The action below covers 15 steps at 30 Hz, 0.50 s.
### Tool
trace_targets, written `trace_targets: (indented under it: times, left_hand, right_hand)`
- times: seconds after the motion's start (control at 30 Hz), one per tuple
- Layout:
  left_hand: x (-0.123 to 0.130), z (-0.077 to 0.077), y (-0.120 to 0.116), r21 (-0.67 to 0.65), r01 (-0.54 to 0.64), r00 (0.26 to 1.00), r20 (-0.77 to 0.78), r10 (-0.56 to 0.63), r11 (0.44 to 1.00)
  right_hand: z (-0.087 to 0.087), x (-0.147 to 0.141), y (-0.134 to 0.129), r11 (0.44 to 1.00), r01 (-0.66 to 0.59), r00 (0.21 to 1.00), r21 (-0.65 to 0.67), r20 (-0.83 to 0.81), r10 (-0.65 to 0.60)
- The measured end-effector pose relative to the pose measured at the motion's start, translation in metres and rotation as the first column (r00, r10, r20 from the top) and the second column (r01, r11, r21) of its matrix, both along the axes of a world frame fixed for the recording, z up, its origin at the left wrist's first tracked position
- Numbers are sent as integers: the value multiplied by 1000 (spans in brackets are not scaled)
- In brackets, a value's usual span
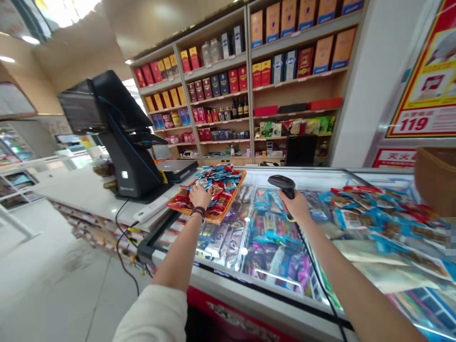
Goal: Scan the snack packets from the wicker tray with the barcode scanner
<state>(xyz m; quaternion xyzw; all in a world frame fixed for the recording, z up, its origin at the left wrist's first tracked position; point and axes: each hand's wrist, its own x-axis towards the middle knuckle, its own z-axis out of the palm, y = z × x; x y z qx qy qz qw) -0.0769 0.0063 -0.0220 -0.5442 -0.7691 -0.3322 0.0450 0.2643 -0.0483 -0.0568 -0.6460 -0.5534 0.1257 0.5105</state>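
Left hand (pixel 200 195) on one wicker tray (pixel 231 197); right hand (pixel 297 206) gripping one barcode scanner (pixel 283 184).

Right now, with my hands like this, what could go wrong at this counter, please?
The barcode scanner in the right hand could snag its cable, which trails over the freezer's glass lid. The woven tray seems to sit across the lid's edge, so pressing the left hand down might tip it and spill the snack packets.
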Motion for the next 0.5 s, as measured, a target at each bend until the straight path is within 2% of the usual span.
trace_targets:
  times: [0.1,0.27,0.4,0.5]
  left_hand:
    - [-8,-7,2,-128,-4,998,65,13,992]
    - [-8,-11,9,-165,5,997,83,9,986]
    - [-13,-14,12,-81,121,979,176,-106,989]
    - [-11,-18,14,-3,211,939,279,-202,977]
  right_hand:
    - [-5,-19,0,998,-45,996,-51,73,48]
    - [-7,-31,-5,994,-45,961,-102,268,71]
    - [-6,-37,-9,990,-68,939,-121,328,105]
    - [-6,-42,-13,988,-91,929,-129,346,131]
